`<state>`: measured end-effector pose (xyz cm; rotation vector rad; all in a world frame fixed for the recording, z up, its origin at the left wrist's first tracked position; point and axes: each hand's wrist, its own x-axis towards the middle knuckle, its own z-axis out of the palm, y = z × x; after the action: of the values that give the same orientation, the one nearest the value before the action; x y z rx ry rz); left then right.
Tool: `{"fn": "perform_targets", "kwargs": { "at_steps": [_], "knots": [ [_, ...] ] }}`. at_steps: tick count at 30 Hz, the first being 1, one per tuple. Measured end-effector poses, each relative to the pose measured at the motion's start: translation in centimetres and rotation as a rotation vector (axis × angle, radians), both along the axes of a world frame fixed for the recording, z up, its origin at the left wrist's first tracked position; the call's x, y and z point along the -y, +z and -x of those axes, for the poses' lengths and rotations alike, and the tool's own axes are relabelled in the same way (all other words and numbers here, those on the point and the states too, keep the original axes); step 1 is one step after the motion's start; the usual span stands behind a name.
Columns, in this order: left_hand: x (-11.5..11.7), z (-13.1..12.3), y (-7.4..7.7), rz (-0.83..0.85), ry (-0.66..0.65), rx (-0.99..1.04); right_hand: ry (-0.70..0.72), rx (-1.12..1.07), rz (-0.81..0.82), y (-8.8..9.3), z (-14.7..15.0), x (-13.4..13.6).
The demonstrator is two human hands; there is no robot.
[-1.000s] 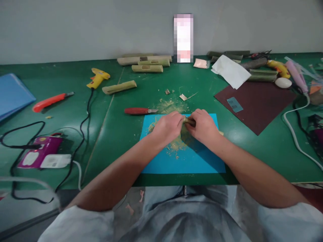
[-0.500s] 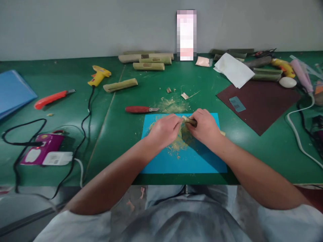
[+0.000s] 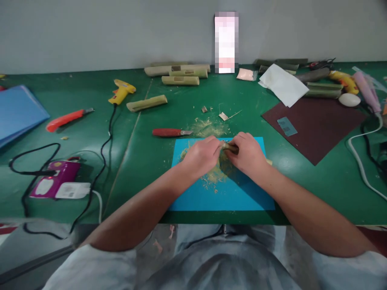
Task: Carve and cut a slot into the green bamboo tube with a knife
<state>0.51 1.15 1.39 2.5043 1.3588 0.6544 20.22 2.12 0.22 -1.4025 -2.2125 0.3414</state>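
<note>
My right hand (image 3: 248,152) is closed around a short bamboo piece (image 3: 232,148), with its fingers covering much of it. Against the left end of that bamboo, my left hand (image 3: 203,156) is pinched shut; whatever sits between its fingertips is hidden. Both hands are over a blue sheet (image 3: 229,199) scattered with pale shavings (image 3: 215,177). Part of another pale piece (image 3: 269,162) shows beyond my right wrist. A red-handled knife (image 3: 171,132) lies just past the sheet, at its left.
Cut bamboo lengths (image 3: 180,81) lie along the back. To the left are a yellow glue gun (image 3: 121,92), an orange cutter (image 3: 68,119) and a purple power strip (image 3: 65,173) with cords. Brown sandpaper (image 3: 317,133) and white paper (image 3: 283,85) lie right. A phone (image 3: 226,42) leans on the wall.
My left hand has edged slightly right, closer to my right hand, and less of the bamboo's pale end shows. The whole view has shifted a little. Both hands stay closed.
</note>
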Motion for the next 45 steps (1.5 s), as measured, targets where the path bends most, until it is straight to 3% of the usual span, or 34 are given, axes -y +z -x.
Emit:
{"fn": "perform_targets", "kwargs": {
  "at_steps": [17, 22, 27, 34, 38, 45],
  "knots": [
    [0.0, -0.2, -0.4, -0.035, 0.009, -0.009, 0.009, 0.018, -0.041, -0.4, 0.0, 0.0],
    [-0.7, -0.2, -0.7, -0.008, 0.013, 0.12, 0.01, 0.026, -0.044, -0.4, 0.0, 0.3],
    [-0.7, 0.1, 0.4, -0.002, 0.047, 0.218, 0.037, 0.09, -0.036, 0.0, 0.0, 0.6],
    [-1.0, 0.6, 1.8, -0.01, 0.114, 0.205, 0.074, 0.115, 0.005, 0.3, -0.5, 0.8],
    [0.5, 0.8, 1.0, 0.045, 0.19, 0.232, 0.072, 0.054, 0.002, -0.3, -0.6, 0.7],
    [2.7, -0.2, -2.2, 0.031, 0.275, 0.277, 0.043, 0.024, -0.012, -1.0, -0.3, 0.4]
  ]
}}
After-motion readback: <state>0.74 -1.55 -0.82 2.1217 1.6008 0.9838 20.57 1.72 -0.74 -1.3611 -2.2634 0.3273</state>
